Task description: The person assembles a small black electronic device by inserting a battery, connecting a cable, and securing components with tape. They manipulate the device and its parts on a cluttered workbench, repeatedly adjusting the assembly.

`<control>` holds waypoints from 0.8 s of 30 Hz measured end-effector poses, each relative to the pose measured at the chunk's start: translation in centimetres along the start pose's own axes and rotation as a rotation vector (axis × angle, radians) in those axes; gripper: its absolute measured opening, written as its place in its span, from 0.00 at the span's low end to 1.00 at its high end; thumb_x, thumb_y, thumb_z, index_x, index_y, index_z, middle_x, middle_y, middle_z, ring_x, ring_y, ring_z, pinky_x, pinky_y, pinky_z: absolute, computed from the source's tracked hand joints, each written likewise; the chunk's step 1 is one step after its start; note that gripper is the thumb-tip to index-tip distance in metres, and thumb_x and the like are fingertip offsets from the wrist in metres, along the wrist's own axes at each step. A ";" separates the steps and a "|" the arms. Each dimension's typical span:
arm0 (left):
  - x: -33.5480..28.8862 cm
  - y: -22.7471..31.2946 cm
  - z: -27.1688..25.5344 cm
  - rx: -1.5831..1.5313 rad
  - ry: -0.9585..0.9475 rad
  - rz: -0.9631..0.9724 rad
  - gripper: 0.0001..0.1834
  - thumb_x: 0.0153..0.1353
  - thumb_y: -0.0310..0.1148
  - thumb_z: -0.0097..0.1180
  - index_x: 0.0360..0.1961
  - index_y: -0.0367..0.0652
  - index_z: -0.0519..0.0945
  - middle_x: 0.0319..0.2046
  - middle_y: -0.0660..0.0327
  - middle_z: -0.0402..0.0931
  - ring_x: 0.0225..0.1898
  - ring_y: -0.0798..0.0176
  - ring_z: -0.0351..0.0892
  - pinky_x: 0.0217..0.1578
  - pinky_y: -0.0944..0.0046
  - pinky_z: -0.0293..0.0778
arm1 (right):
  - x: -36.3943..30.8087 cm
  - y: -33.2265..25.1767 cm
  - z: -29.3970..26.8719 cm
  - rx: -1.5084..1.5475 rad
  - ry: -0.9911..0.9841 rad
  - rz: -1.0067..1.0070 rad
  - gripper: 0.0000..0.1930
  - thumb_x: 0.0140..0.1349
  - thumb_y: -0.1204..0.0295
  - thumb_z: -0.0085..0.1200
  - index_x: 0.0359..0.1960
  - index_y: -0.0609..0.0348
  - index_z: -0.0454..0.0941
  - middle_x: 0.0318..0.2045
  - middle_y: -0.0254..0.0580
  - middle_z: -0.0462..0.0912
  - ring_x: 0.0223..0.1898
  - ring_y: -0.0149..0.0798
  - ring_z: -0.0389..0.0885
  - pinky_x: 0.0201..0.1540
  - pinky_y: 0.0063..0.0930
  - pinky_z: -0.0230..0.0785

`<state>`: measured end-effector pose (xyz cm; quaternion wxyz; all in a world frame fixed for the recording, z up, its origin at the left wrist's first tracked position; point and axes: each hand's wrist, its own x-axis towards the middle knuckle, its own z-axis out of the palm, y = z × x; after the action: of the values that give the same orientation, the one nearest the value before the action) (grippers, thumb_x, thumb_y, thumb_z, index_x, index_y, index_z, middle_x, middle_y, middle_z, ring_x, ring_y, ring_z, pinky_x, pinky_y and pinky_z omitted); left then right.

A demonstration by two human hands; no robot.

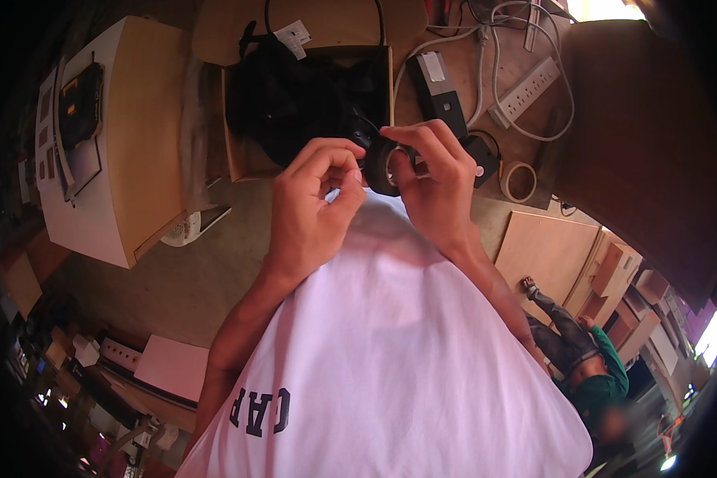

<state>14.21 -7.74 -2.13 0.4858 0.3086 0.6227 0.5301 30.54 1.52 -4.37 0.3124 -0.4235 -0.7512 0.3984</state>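
black tape roll [380, 171] is just past twelve o'clock from the middle of the view, held up in front of the wearer's white shirt [414, 319]. the right hand [438, 175] has it gripped from its three o'clock side, fingers bent around the edge and thumb at the open centre. the left hand [315, 191] is at the roll's nine o'clock side, its fingers curled and the thumb drawn in toward them, leaving only a small gap; whether the fingertips pinch a strip of tape, one cannot tell. between eleven and twelve, beyond the hands, an open cardboard box [391, 80] holds a dark heap [287, 99] whose parts blur together. at one o'clock lies a black device [440, 99] with a pale label, and farther toward two a white power strip [527, 92] rests among looped cables [569, 111]. a pale tape ring [504, 183] is a little past two, near the table edge. at ten stands a wooden cabinet [147, 135], and at four another person in a green top [601, 390].
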 end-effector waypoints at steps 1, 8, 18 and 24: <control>-0.1 0.0 0.1 -0.085 0.022 -0.021 0.02 0.74 0.18 0.62 0.42 0.28 0.85 0.53 0.56 0.85 0.43 0.67 0.91 0.51 0.66 0.86 | 0.0 0.0 -0.1 0.007 0.002 0.035 0.18 0.62 0.88 0.63 0.51 0.56 0.91 0.39 0.42 0.84 0.33 0.41 0.87 0.30 0.35 0.79; 0.1 0.0 -0.5 -0.132 -0.024 -0.210 0.06 0.73 0.19 0.65 0.47 0.28 0.89 0.56 0.53 0.86 0.47 0.63 0.93 0.52 0.65 0.87 | -0.3 0.2 -0.2 -0.017 0.041 -0.111 0.20 0.62 0.91 0.62 0.51 0.57 0.91 0.42 0.42 0.87 0.37 0.40 0.92 0.33 0.33 0.84; 0.1 -0.1 -0.1 0.075 0.020 -0.081 0.04 0.66 0.17 0.68 0.41 0.29 0.88 0.54 0.54 0.88 0.41 0.65 0.95 0.45 0.66 0.88 | -0.6 0.0 0.0 -0.062 0.042 -0.163 0.20 0.62 0.93 0.62 0.51 0.59 0.92 0.43 0.43 0.87 0.39 0.37 0.93 0.34 0.30 0.84; 0.3 -0.2 0.4 0.245 0.058 0.081 0.06 0.59 0.16 0.68 0.38 0.30 0.86 0.49 0.57 0.88 0.38 0.66 0.94 0.40 0.67 0.86 | -0.6 -0.1 0.1 -0.083 0.028 -0.130 0.21 0.60 0.90 0.64 0.52 0.54 0.91 0.41 0.40 0.85 0.37 0.39 0.91 0.33 0.34 0.84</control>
<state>14.47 -7.40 -2.39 0.4045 0.3750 0.6835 0.4780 30.66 0.90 -4.38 0.3303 -0.3921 -0.7884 0.3400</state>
